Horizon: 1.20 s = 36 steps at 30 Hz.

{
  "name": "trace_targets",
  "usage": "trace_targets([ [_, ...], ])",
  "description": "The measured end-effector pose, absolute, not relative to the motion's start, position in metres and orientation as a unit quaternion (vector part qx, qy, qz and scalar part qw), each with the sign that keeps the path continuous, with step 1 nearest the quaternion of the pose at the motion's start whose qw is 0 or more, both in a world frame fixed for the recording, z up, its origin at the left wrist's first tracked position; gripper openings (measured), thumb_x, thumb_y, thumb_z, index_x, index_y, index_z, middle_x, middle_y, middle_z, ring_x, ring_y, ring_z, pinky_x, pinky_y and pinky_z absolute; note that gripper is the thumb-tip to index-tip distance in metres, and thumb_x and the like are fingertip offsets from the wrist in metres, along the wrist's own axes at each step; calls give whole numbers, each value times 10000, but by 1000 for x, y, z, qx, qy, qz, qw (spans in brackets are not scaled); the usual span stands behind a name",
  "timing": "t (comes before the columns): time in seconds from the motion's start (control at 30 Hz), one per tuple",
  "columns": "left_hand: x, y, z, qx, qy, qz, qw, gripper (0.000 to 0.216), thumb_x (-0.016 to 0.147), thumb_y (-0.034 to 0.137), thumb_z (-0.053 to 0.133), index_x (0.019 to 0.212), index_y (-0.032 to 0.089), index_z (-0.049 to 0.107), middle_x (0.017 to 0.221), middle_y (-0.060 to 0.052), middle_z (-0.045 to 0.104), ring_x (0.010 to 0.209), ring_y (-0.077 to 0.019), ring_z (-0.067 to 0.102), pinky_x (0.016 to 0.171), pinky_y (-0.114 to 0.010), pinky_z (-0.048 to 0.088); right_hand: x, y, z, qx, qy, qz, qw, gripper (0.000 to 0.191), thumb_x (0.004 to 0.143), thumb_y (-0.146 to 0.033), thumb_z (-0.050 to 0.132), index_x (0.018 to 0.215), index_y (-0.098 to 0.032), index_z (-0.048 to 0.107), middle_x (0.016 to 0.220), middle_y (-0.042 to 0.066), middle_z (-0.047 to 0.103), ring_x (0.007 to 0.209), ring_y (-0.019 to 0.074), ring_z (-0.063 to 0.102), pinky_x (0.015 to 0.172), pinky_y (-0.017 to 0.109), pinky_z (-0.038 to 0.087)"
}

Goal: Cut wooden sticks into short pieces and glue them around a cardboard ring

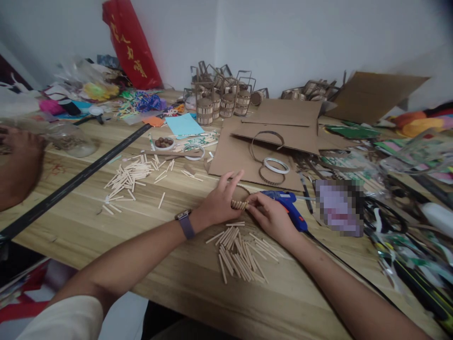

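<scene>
My left hand (221, 200), with a watch on the wrist, grips a small cardboard ring (242, 192) from its left side. A row of short wooden sticks (238, 204) stands side by side along the ring's near face. At the right end of that row, my right hand (272, 216) is closed with its fingertips pinched; whether they hold a stick or the rim is hard to see. A blue glue gun (292, 208) lies just beyond my right hand. Close below both hands is a loose pile of short sticks (240, 252).
Another stick pile (129, 177) lies left, near a long black strip (78, 182). Cardboard sheets (226, 151) carry a tape roll (276, 165). Several small stick-covered baskets (226, 104) stand behind. Tools and scraps crowd the right. Another person's hand (21, 160) is at far left.
</scene>
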<state>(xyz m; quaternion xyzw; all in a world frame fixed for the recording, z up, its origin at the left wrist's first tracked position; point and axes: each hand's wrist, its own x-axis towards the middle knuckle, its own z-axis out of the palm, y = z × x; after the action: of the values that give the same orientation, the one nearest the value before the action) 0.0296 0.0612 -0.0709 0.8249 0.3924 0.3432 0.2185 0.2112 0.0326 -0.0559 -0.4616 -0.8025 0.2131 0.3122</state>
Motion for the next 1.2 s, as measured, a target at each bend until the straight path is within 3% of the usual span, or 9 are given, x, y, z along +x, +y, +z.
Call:
trace_targets([
  [0.4, 29, 61, -71, 823, 388, 348, 228, 949, 682, 245, 692, 1467, 184, 162, 1450, -164, 246, 1367, -303, 271, 1132, -464, 271, 212, 32, -59, -464, -805, 202, 310, 68, 866, -204, 506, 832, -207, 564, 733, 26, 624, 668, 181, 579, 624, 287, 452],
  [0.63, 25, 62, -70, 823, 370, 342, 261, 1015, 655, 202, 715, 1477, 174, 120, 1475, -174, 171, 1401, -284, 211, 1147, -430, 252, 222, 31, -47, -492, -790, 163, 329, 139, 869, -290, 529, 957, -199, 586, 808, 46, 650, 727, 190, 593, 663, 299, 458],
  [0.87, 25, 58, -69, 807, 400, 337, 275, 1151, 573, 268, 814, 1482, 239, 109, 1495, -150, 142, 1393, -318, 234, 1139, -475, 260, 270, 29, -28, -619, -753, 61, 213, 265, 875, -388, 474, 702, -217, 579, 689, 59, 643, 631, 210, 585, 559, 306, 402],
  [1.0, 28, 55, -67, 810, 415, 329, 253, 1095, 586, 232, 786, 1476, 244, 149, 1493, -155, 139, 1392, -333, 235, 1126, -497, 277, 290, 23, -41, -662, -729, 29, 172, 267, 829, -455, 536, 777, -204, 613, 719, 89, 672, 604, 236, 609, 515, 320, 404],
  [1.2, 29, 55, -65, 811, 419, 332, 238, 1023, 632, 210, 732, 1475, 200, 153, 1484, -175, 160, 1381, -323, 262, 1121, -482, 294, 299, 26, -51, -657, -741, 65, 124, 305, 806, -444, 571, 877, -161, 660, 839, 152, 721, 705, 280, 663, 599, 355, 475],
])
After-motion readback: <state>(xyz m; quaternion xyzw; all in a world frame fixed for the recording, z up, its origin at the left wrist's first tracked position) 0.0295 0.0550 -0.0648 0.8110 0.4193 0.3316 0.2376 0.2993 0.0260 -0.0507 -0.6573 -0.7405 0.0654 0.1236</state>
